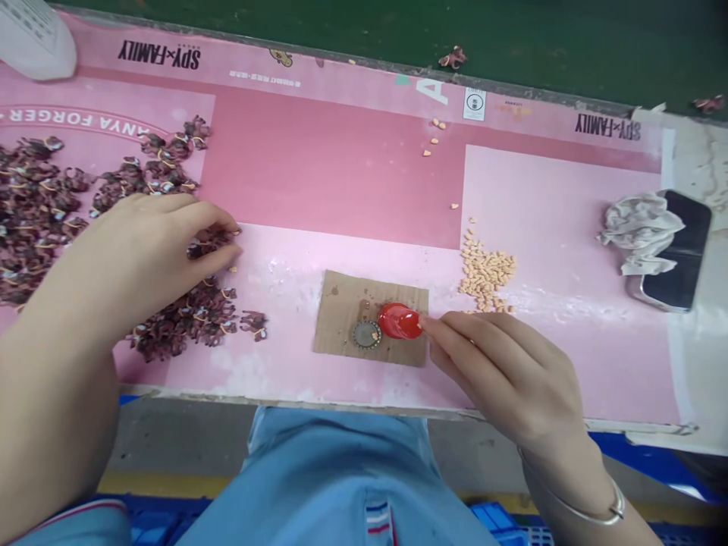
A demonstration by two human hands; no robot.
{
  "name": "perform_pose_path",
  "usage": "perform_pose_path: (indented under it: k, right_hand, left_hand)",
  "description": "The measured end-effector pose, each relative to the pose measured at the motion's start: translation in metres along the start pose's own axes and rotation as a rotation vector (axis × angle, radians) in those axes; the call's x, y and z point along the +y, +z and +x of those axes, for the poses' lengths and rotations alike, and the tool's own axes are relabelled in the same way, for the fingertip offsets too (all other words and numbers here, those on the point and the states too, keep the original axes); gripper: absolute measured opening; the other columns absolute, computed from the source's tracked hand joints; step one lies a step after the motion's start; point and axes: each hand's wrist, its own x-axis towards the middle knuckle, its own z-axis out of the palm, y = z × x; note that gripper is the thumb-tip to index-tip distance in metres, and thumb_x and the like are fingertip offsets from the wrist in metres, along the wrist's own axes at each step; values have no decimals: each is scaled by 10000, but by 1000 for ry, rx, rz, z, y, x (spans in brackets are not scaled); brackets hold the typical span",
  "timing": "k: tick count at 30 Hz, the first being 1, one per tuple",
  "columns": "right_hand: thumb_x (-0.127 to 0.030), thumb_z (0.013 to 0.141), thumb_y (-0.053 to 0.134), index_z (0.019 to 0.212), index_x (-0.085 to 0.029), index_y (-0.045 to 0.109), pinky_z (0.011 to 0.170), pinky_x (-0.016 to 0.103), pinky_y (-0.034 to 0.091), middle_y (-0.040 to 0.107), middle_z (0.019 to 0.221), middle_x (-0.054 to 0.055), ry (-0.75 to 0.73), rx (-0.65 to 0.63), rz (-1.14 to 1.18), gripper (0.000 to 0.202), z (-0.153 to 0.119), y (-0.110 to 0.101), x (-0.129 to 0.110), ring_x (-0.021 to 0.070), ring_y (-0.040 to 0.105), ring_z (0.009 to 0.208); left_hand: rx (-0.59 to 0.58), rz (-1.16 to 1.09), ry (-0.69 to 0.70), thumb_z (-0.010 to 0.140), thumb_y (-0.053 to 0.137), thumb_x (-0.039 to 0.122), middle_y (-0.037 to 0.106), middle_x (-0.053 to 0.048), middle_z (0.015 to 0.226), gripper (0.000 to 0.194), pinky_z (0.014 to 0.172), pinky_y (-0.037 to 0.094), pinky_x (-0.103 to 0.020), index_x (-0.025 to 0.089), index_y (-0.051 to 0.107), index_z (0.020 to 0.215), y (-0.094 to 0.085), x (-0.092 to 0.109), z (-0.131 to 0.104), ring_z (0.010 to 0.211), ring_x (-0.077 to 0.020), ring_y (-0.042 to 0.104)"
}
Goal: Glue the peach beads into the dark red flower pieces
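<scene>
My left hand is over a pile of small dark-brown figures with light bands. Its thumb and forefinger are apart, with brown figures showing in the gap; I see nothing clearly gripped. My right hand pinches a tiny beige piece at the edge of a shiny red shallow dish. Beside the dish, a metal bottle cap holds a small beige bit. Both sit on a stained cardboard piece. One loose figure lies between the pile and the cardboard.
A heap of beige pieces lies beyond my right hand, with several strays further back. Crumpled tissue rests on a phone at right. A white bottle is at the far left. The pink printed sheet covers the table.
</scene>
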Motion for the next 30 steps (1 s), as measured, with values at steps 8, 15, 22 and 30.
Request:
perform_pose_path:
  k: [8, 15, 22, 30]
  right_hand:
    - [-20, 924, 674, 1154, -132, 698, 709, 343, 586, 776, 960, 89, 20, 42, 60, 257, 2, -5, 4, 198, 674, 795]
    - [14, 904, 685, 1034, -190, 730, 623, 303, 561, 746, 834, 30, 212, 196, 300, 246, 13, -6, -18, 156, 679, 719]
    - [-28, 911, 700, 1091, -155, 735, 676, 293, 627, 784, 900, 26, 166, 197, 423, 223, 15, -2, -36, 143, 696, 762]
    - [-37, 927, 681, 1055, -157, 734, 667, 308, 640, 790, 879, 34, 195, 176, 441, 184, 20, -1, -43, 149, 714, 770]
  left_hand:
    - [200, -211, -27, 1002, 496, 429, 741, -11, 1068, 359, 887, 514, -361, 207, 761, 1099, -9, 28, -15, 964, -233, 692]
    - [230, -1324, -22, 891, 790, 210, 786, 14, 931, 236, 710, 623, -290, 371, 788, 1064, 8, 96, -56, 784, -176, 739]
    - [-117, -2092, -222, 876, 853, 290, 725, -22, 797, 148, 571, 559, -155, 294, 803, 1014, 42, 138, -64, 628, -105, 668]
    - [-160, -2140, -242, 887, 842, 294, 731, -22, 820, 157, 585, 568, -173, 289, 773, 1028, 44, 137, -66, 686, -134, 711]
